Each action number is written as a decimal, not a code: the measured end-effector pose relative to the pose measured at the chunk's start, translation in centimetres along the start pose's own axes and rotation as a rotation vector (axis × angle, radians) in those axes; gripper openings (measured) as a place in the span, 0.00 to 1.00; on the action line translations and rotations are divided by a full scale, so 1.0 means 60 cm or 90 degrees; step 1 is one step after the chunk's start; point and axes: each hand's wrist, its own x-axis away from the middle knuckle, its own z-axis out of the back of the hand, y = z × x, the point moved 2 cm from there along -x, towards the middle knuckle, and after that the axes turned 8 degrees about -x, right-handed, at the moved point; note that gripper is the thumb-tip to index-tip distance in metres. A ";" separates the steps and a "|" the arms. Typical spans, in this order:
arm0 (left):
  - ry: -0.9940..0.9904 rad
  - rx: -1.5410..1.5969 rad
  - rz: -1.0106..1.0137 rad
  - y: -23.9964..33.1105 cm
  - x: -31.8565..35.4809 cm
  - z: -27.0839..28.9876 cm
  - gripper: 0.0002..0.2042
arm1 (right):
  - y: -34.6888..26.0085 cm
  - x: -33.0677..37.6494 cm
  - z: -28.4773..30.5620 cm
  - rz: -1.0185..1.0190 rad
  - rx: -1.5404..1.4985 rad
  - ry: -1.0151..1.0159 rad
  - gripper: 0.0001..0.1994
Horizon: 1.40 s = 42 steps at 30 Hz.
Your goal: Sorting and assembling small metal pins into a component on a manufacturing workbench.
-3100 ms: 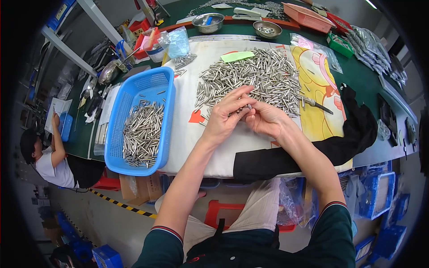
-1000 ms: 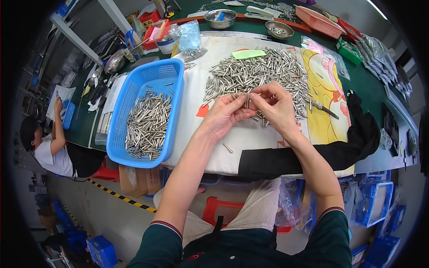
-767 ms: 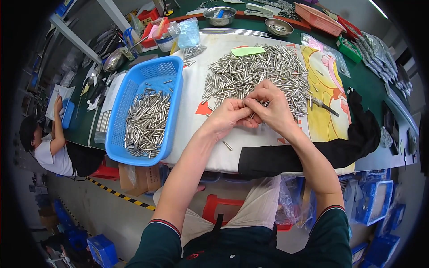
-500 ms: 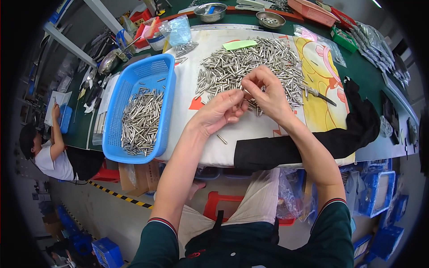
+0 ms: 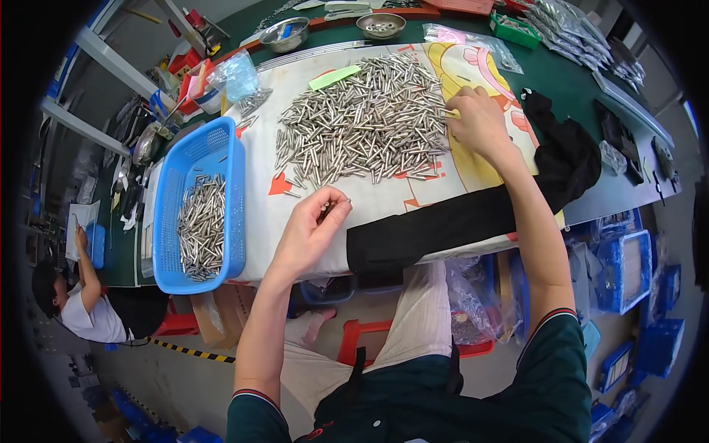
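A small silver metal pin with a ring at its tip [image 5: 334,206] sits pinched between the thumb and fingertips of the left hand [image 5: 310,235], just left of centre in the frame, over the near edge of the white printed cloth [image 5: 258,159]. The right hand [image 5: 478,122], in the upper right of centre, rests with curled fingers on the right border of the big heap of loose silver metal pins [image 5: 365,122]; whether it grips one I cannot tell.

Judging by the amounts, the work looks less than half done: the blue plastic mesh basket [image 5: 199,203] at centre left holds a modest layer of pins [image 5: 201,229], while the heap on the cloth is clearly larger.

Between the left hand and the basket lies a bare strip of cloth, so that path looks open. The basket's right wall stands just beside the cloth's left margin. A black fabric strip [image 5: 443,225] runs along the table's near edge under the right forearm. Two round steel bowls [image 5: 380,26] sit at the top edge, well apart from the hands. At lower left another person in a white shirt [image 5: 77,310] sits below table level, away from the working area.
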 end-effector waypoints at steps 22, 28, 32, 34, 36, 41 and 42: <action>0.120 -0.475 -0.208 0.012 0.031 -0.086 0.05 | -0.182 0.142 -0.018 -0.158 -1.557 0.050 0.19; 0.161 -0.461 -0.216 0.007 0.034 -0.091 0.05 | -0.196 0.137 -0.030 -0.125 -1.505 0.084 0.23; 0.173 -0.458 -0.213 0.004 0.035 -0.091 0.04 | -0.209 0.136 -0.034 -0.173 -1.482 0.190 0.23; 0.176 -0.457 -0.213 0.004 0.035 -0.090 0.04 | -0.213 0.137 -0.036 -0.201 -1.468 0.220 0.24; 0.175 -0.453 -0.205 0.006 0.035 -0.089 0.04 | -0.215 0.138 -0.039 -0.222 -1.475 0.250 0.23; 0.174 -0.445 -0.201 0.004 0.034 -0.089 0.04 | -0.213 0.139 -0.040 -0.253 -1.410 0.249 0.23; 0.173 -0.442 -0.203 0.003 0.034 -0.089 0.04 | -0.213 0.139 -0.041 -0.265 -1.409 0.253 0.23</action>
